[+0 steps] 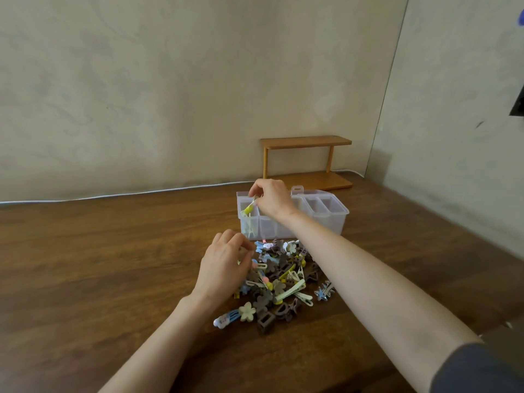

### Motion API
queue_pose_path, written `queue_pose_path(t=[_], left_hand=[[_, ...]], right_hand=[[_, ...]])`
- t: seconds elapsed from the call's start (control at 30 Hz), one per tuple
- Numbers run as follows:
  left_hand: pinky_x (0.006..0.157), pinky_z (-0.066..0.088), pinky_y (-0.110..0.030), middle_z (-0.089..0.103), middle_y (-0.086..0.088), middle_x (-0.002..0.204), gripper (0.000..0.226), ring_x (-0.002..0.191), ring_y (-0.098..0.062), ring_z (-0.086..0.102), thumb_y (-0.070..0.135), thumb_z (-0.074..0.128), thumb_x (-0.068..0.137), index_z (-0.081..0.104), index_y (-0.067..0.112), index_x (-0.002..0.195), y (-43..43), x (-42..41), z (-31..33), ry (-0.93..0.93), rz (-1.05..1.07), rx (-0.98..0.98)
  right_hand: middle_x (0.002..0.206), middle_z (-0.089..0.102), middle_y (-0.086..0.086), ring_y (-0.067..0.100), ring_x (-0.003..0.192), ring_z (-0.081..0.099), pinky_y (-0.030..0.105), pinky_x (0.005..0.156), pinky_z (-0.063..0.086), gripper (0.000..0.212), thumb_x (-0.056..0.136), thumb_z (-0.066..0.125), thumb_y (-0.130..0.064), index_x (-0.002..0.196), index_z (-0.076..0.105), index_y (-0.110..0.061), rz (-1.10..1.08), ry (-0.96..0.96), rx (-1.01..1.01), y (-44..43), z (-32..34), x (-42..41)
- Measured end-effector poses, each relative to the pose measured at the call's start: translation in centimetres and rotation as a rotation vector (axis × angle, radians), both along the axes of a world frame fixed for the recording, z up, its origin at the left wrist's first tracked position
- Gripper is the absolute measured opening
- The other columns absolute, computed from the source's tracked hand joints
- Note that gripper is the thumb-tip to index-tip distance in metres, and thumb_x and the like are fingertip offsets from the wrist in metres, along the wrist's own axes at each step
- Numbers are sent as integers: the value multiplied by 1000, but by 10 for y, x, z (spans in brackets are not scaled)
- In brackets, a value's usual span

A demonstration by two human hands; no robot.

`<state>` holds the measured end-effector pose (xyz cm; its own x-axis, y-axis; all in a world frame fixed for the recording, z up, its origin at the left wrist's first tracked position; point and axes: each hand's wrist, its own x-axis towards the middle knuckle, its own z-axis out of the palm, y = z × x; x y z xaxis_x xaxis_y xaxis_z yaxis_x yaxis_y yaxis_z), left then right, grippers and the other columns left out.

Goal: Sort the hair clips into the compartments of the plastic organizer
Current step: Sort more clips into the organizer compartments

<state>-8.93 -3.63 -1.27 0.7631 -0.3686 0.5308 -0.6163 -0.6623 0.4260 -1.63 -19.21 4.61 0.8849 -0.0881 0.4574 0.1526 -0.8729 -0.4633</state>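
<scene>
A clear plastic organizer (326,219) with several compartments stands on the wooden table. In front of it lies a pile of hair clips (286,282) in brown, cream, yellow and blue. My right hand (272,198) hovers over the organizer's leftmost compartment and pinches a yellow-and-white clip (249,208), whose lower end dips into that compartment. At the pile's left edge, my left hand (224,268) has its fingers curled on a small clip, which the fingers mostly hide.
A small two-tier wooden shelf (306,160) stands behind the organizer against the wall. A white cable (113,195) runs along the table's back edge. The wooden table (99,265) stretches out to the left.
</scene>
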Motion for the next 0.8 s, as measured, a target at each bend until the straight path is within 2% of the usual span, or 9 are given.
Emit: queue_pose_path(t=[0.13, 0.23, 0.4, 0.6, 0.7, 0.8], left_hand=[[70, 41, -22, 51, 9, 100, 8, 96, -10, 45, 23, 57, 88, 60, 20, 94, 0, 0, -1, 2, 3, 8], [71, 42, -23, 52, 9, 101, 8, 97, -10, 45, 23, 57, 88, 60, 20, 95, 0, -1, -1, 9, 3, 5], [72, 44, -24, 53, 9, 102, 7, 98, -10, 46, 23, 57, 88, 59, 21, 94, 0, -1, -2, 11, -6, 12], [71, 44, -24, 52, 9, 100, 6, 96, -9, 46, 23, 57, 88, 60, 21, 93, 1, 0, -1, 9, 2, 5], [72, 46, -25, 52, 9, 100, 6, 97, -10, 46, 22, 57, 88, 59, 20, 93, 1, 0, -1, 11, -5, 4], [73, 46, -26, 52, 9, 101, 6, 98, -10, 46, 23, 56, 88, 59, 20, 94, 0, -1, -1, 13, -5, 10]], right_hand=[[90, 67, 5, 16, 85, 59, 28, 76, 50, 25, 81, 54, 8, 89, 69, -11, 66, -4, 109, -13, 7, -7], [85, 62, 0, 12, 81, 56, 24, 72, 46, 23, 81, 56, 5, 88, 68, -13, 45, -29, 167, -18, 13, -8], [84, 61, 1, 15, 80, 57, 28, 71, 48, 20, 82, 60, 3, 91, 66, -14, 31, -45, 167, -8, 9, -3], [86, 60, -1, 14, 80, 55, 25, 68, 41, 10, 85, 64, -10, 94, 65, -14, 32, -85, 121, 1, 2, -5], [89, 65, 3, 15, 82, 57, 24, 71, 42, 3, 84, 67, -13, 87, 67, -11, 39, -112, 149, 1, 1, -2], [87, 64, 7, 16, 79, 56, 29, 73, 47, 3, 82, 68, -8, 79, 67, -6, 58, -149, 168, 3, -1, 0]])
